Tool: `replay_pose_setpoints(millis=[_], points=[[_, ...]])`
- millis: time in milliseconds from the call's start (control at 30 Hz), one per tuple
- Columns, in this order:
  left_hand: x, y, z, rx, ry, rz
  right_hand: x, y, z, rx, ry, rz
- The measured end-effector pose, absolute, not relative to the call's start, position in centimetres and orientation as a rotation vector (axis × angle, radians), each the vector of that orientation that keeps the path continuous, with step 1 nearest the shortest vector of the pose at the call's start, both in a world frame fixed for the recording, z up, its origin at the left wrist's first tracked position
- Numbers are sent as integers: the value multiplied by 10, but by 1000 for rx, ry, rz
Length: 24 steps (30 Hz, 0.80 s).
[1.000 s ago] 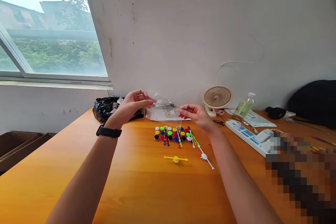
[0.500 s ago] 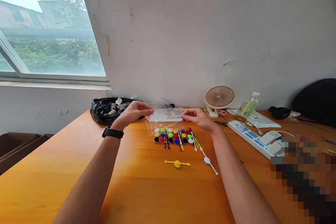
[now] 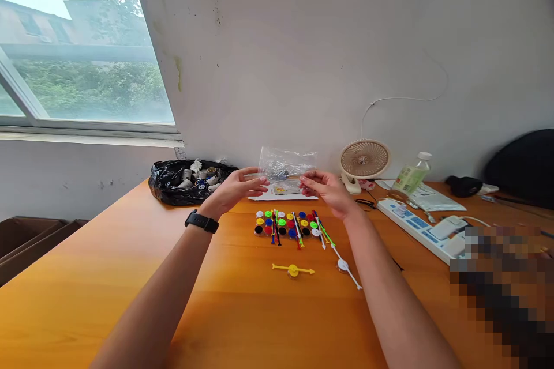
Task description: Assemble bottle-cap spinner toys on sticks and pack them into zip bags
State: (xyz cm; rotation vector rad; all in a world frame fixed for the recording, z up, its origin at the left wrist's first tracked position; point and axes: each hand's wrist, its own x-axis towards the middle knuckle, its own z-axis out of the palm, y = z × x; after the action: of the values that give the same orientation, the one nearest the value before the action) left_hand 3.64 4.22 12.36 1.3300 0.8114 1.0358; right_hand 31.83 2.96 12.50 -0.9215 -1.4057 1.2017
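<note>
A clear plastic bag (image 3: 289, 161) is held up between my two hands above the far part of the table. My left hand (image 3: 237, 187) pinches its left edge, and my right hand (image 3: 325, 189) grips its lower right side. Below the bag, several coloured round spinner bases (image 3: 282, 223) stand in rows, with loose arrow pointers (image 3: 298, 229) lying across them. Nearer to me lie a yellow arrow spinner (image 3: 293, 270) and a white arrow spinner (image 3: 342, 265), each with its pointer on a round base. A white sheet (image 3: 259, 192) shows partly behind the hands.
At the back left sits a black plastic bag (image 3: 162, 187) with small cylindrical things in it. On the right are a small fan (image 3: 365, 160), a bottle (image 3: 410, 176), and a white power strip (image 3: 415, 230) with chargers plugged in. The wooden table (image 3: 216, 305) ends at the wall.
The clear bag has been raised and now stands upright above the sheet. My left hand has moved right, closer to my right hand. The spinners stay put.
</note>
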Motion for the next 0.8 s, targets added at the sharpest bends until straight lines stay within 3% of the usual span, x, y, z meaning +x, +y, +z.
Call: replay_pose_setpoints(millis=[267,500,667,800], points=[[26,51,122,1469,897,1089,332,30,122,-998,-1552,1164],[31,28,149,1911,914,897,322,20,142,-1040,-1623,612],[44,12,162,2189,921,928,303,-1,162,-881,-1660,989],[48,2,172,2073,813,1103,296,-11,170,-830,-1641,1203]])
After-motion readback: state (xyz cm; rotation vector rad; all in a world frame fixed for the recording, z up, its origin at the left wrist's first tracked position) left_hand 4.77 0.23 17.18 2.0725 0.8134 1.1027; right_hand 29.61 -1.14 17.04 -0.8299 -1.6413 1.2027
